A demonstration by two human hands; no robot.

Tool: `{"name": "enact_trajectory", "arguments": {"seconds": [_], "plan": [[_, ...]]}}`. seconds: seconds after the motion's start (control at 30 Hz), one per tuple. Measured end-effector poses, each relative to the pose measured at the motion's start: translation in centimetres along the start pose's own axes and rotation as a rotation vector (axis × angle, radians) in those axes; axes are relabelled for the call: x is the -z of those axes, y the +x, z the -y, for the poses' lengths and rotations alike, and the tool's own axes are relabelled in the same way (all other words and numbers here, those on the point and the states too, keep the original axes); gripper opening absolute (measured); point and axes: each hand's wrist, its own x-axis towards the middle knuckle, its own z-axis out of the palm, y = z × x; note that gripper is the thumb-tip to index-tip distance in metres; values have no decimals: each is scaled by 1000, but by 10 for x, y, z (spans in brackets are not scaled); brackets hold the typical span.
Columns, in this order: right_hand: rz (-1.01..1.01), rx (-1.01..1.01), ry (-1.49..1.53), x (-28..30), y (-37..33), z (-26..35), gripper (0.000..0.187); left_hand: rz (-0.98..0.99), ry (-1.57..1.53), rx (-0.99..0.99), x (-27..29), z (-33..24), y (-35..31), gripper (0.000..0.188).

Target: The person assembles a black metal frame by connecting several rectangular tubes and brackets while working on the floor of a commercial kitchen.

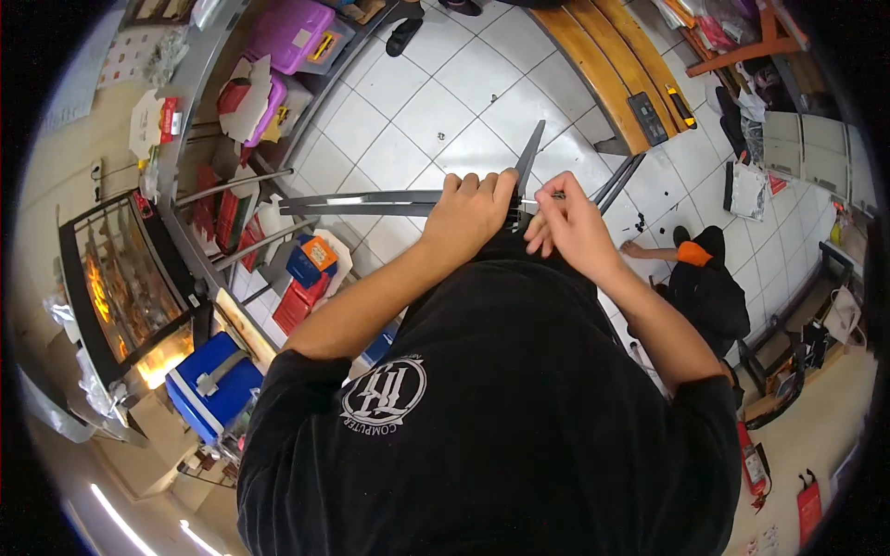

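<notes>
A black frame with several long tapering legs (531, 153), looking like a swivel-chair base, lies across my lap. My left hand (470, 215) is closed over it near its middle, where the legs meet. Just right of that, my right hand (577, 227) has thumb and forefinger pinched on a thin metal rod (528, 201) pointing at the frame's middle. My fingers hide most of the rod, so its kind does not show. Two legs reach out to the left, one points away from me, and others run to the far right behind my right hand.
A slatted wooden bench (603, 69) carries a black box-shaped device (646, 119) and a yellow-black cutter (681, 107). Small black parts (640, 223) lie on the tiled floor. To my right a person in black (700, 287) crouches. Boxes and a purple bin (289, 35) fill the left shelving.
</notes>
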Motion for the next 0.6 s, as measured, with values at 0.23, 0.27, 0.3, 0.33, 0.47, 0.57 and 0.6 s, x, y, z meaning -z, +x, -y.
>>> {"name": "enact_trajectory", "arguments": {"seconds": [0.23,0.27,0.3,0.33,0.47,0.57,0.6], "plan": [[21,846,-873,22,1,-1,31,-51,29,17,-4,2,1,24],[95,842,-925,28,5,3,31,-60,41,8,-5,2,0,24],[108,844,-927,32,9,6,29,-73,43,13,-6,2,0,21],[143,852,-932,36,12,10,27,-84,44,17,-6,2,0,18],[232,-60,-86,27,18,18,22,-99,74,25,-7,1,0,26],[87,-452,480,14,17,19,32,-124,72,24,-7,4,1,28],[119,-420,444,11,17,18,32,-92,63,21,-7,6,0,29]]}}
